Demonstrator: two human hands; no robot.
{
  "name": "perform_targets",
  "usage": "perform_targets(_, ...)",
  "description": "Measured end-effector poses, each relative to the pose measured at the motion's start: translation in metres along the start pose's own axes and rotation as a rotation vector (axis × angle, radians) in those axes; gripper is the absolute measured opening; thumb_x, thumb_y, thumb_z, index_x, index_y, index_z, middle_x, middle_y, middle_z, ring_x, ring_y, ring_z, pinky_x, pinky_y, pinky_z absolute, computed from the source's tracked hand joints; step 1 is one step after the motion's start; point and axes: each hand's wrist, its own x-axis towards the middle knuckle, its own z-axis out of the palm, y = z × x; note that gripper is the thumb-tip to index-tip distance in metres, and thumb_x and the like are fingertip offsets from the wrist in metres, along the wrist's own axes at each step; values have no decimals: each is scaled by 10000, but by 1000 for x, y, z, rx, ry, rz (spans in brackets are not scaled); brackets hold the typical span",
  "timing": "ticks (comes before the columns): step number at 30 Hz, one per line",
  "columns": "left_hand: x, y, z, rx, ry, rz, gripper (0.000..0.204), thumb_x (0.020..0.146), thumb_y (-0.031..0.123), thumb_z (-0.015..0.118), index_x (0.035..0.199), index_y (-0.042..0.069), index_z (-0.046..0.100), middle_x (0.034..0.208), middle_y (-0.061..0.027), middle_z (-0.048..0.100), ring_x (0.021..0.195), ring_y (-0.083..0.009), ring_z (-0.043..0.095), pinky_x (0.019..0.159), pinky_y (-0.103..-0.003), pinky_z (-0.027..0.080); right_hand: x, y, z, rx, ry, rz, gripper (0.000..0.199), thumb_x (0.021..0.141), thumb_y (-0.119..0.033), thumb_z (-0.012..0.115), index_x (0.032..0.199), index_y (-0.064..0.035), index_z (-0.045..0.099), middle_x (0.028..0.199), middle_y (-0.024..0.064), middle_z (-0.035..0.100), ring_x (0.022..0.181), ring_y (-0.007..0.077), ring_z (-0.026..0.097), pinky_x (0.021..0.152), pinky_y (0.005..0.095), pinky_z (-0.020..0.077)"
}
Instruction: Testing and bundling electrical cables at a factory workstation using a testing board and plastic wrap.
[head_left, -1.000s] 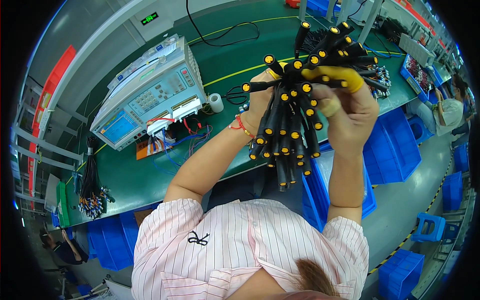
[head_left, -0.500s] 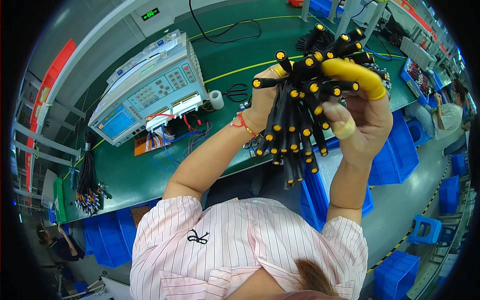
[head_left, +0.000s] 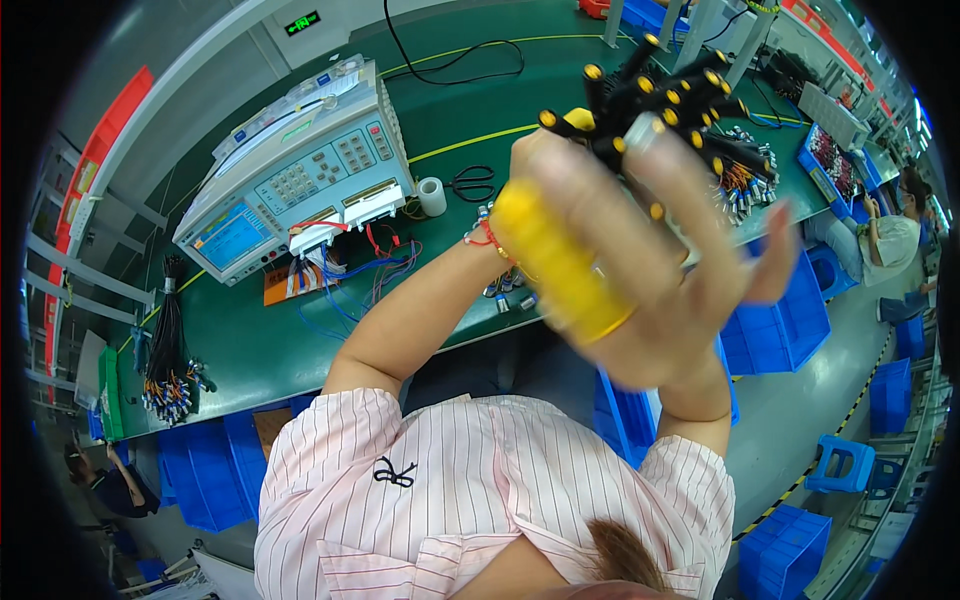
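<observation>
Being held up over the green tabletop point(head_left: 450, 115), between its near and far edges, the bundle of black cables point(head_left: 672, 97) is shown with its yellow-faced ends fanned outward. It appears to be grasped by the left hand point(head_left: 528, 152), though most of that grip is hidden. The right hand point(head_left: 655, 290), whose yellow finger cover point(head_left: 565, 265) was seen against the ends half a second ago, has been swung in front, blurred, its fingers spread and seemingly released; whether the bundle is touched cannot be told. The lower ends are thus masked, and support seems left to one hand. Farther out, a white roll point(head_left: 431, 198) is set beside a bench instrument point(head_left: 300, 185), toward the tabletop's left end.
</observation>
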Motion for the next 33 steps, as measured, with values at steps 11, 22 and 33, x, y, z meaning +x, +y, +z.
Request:
perform_targets(11,4,1,-17,94,-148,-6,295,732,108,769,936,-68,647,696,-109,633,581,-167,561,579,-278,454,13,103,-8,779,240,559,515,942,-359,456,1155,83,614,1097,209,655,1059,301,611,1028,415,388)
perform_targets(22,-5,-17,-21,-350,-404,-481,266,762,30,712,1012,-45,660,787,-136,657,654,-184,574,648,-267,468,-7,123,27,1745,-487,608,300,851,-69,672,1128,43,641,956,116,684,835,148,657,800,295,534)
perform_targets(33,8,14,-22,-99,-557,-57,330,749,-52,689,1074,-16,651,932,-101,678,768,-176,619,743,-257,497,16,125,6,1332,-626,295,261,752,-42,763,997,6,687,947,45,689,779,109,618,744,237,497)
